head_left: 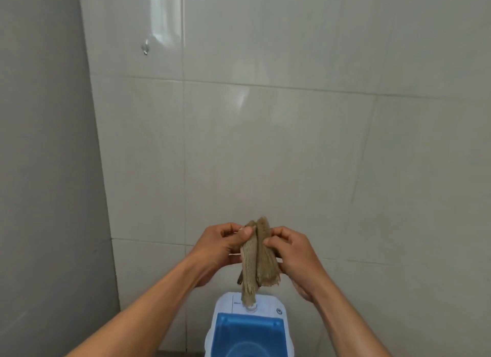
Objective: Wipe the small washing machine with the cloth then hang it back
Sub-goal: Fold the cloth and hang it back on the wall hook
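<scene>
A beige ribbed cloth (257,261) hangs bunched between both my hands, in the air in front of the tiled wall. My left hand (223,246) pinches its upper left edge and my right hand (292,253) grips its right side. The cloth's lower end dangles just above the small washing machine (225,306), which is white with a blue translucent lid (249,332) and stands at the bottom centre, partly cut off by the frame edge. A small clear hook (145,48) sticks to the wall tile at the upper left, with nothing on it.
Glossy pale wall tiles (318,144) fill the view straight ahead. A plain grey wall (45,170) meets them at a corner on the left. The washing machine stands close against the tiled wall.
</scene>
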A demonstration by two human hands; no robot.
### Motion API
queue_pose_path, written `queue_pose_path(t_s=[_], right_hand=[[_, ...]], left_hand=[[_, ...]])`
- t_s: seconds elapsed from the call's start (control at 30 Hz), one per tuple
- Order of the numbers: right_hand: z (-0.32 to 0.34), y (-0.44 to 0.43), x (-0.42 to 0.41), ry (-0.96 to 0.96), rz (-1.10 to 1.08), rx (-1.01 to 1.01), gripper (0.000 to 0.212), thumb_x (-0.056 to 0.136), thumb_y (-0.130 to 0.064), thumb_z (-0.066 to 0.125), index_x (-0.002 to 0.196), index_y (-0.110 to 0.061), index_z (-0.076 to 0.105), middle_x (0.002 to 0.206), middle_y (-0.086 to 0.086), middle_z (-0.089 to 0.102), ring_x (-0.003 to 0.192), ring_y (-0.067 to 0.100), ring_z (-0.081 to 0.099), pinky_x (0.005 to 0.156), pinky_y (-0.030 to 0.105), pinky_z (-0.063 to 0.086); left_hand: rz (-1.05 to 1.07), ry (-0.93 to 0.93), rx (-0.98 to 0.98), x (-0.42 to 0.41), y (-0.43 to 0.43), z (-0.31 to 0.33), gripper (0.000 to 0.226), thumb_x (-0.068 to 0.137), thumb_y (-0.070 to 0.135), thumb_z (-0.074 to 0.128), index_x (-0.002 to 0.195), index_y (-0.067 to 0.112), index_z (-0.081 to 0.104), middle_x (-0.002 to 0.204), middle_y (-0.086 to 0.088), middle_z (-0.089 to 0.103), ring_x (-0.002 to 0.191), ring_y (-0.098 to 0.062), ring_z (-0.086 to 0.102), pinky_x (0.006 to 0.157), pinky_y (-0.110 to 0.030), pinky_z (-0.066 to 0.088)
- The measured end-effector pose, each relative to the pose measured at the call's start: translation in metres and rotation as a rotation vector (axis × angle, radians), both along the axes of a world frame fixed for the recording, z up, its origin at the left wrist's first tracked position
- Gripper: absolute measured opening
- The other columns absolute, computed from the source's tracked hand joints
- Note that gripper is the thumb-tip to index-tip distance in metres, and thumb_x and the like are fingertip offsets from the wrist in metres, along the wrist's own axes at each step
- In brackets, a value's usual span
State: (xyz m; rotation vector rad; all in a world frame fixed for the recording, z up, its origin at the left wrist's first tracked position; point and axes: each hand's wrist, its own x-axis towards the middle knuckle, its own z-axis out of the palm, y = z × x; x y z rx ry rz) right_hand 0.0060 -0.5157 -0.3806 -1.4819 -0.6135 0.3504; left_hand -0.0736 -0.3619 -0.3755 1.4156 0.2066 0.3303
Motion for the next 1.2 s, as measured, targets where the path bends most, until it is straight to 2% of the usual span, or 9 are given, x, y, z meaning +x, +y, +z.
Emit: queue_pose_path(t_s=[0.13,0.27,0.37,0.47,0.6,0.73,0.87,1.03,1.2], right_hand=[[0.027,0.012,-0.001,0.122,0.017,0.059,0.028,0.085,-0.001,0.043,0.100,-0.007,0.066,0.096,0.022,0.068,0.082,0.028,0.061,0.063,0.041,0.051],[0.057,0.025,-0.001,0.220,0.117,0.153,0.031,0.093,-0.016,0.047,0.114,0.003,0.062,0.115,0.026,0.066,0.104,0.034,0.065,0.094,0.051,0.051],[0.077,0.033,0.001,0.018,0.113,0.030,0.025,0.092,-0.022,0.061,0.112,-0.008,0.065,0.111,0.011,0.072,0.103,0.024,0.069,0.095,0.048,0.053],[0.097,0.042,0.002,-0.169,0.065,-0.072,0.018,0.090,-0.019,0.062,0.106,-0.021,0.070,0.103,-0.003,0.074,0.098,0.014,0.069,0.094,0.043,0.054],[0.123,0.059,0.003,-0.274,0.068,-0.126,0.013,0.090,-0.019,0.063,0.102,-0.021,0.069,0.100,-0.001,0.073,0.093,0.015,0.070,0.089,0.044,0.056],[0.150,0.084,0.011,-0.283,0.084,-0.095,0.012,0.088,-0.016,0.065,0.098,-0.015,0.071,0.097,0.004,0.074,0.091,0.020,0.072,0.086,0.047,0.057],[0.175,0.111,0.020,-0.319,0.080,-0.070,0.010,0.086,-0.013,0.066,0.094,-0.016,0.071,0.095,0.005,0.074,0.091,0.021,0.071,0.087,0.047,0.057],[0.205,0.139,0.028,-0.403,0.077,-0.088,0.010,0.084,-0.008,0.065,0.088,-0.015,0.070,0.093,0.008,0.072,0.090,0.025,0.070,0.083,0.045,0.059],[0.228,0.169,0.043,-0.515,0.030,-0.097,0.005,0.077,-0.008,0.067,0.077,-0.011,0.070,0.083,0.010,0.070,0.085,0.029,0.069,0.082,0.047,0.058]], left_hand=[[0.051,-0.034,0.219,-0.007,0.015,0.030,0.022,0.096,0.020,0.059,0.098,0.001,0.068,0.082,-0.009,0.068,0.073,-0.016,0.064,0.069,-0.031,0.055],[0.155,-0.031,0.464,-0.018,0.030,0.059,0.022,0.099,0.024,0.053,0.096,0.008,0.068,0.087,-0.011,0.068,0.077,-0.017,0.062,0.077,-0.041,0.057],[0.254,-0.032,0.665,-0.024,0.043,0.079,0.019,0.100,0.027,0.049,0.096,0.015,0.063,0.094,-0.009,0.066,0.080,-0.018,0.060,0.076,-0.040,0.054],[0.339,-0.069,0.793,-0.031,0.056,0.098,0.008,0.101,0.020,0.045,0.098,0.020,0.053,0.092,-0.010,0.062,0.071,-0.017,0.054,0.060,-0.029,0.045],[0.363,-0.074,0.937,-0.039,0.074,0.118,0.034,0.093,-0.003,0.036,0.082,0.021,0.058,0.088,-0.008,0.061,0.068,-0.017,0.051,0.051,-0.022,0.039],[0.424,-0.068,0.974,-0.040,0.094,0.140,0.029,0.098,0.009,0.039,0.091,0.020,0.066,0.092,0.002,0.062,0.079,-0.011,0.056,0.061,-0.021,0.039],[0.467,-0.086,1.043,-0.037,0.116,0.160,0.003,0.089,0.028,0.063,0.091,0.027,0.065,0.094,0.008,0.065,0.086,-0.009,0.059,0.068,-0.024,0.046],[0.523,-0.095,1.009,-0.030,0.147,0.190,0.011,0.088,0.020,0.065,0.084,0.030,0.064,0.091,0.004,0.065,0.083,-0.016,0.061,0.070,-0.033,0.053],[0.575,-0.111,1.035,-0.018,0.178,0.216,0.018,0.091,0.015,0.062,0.081,0.029,0.066,0.089,0.002,0.066,0.076,-0.014,0.059,0.059,-0.025,0.047]])
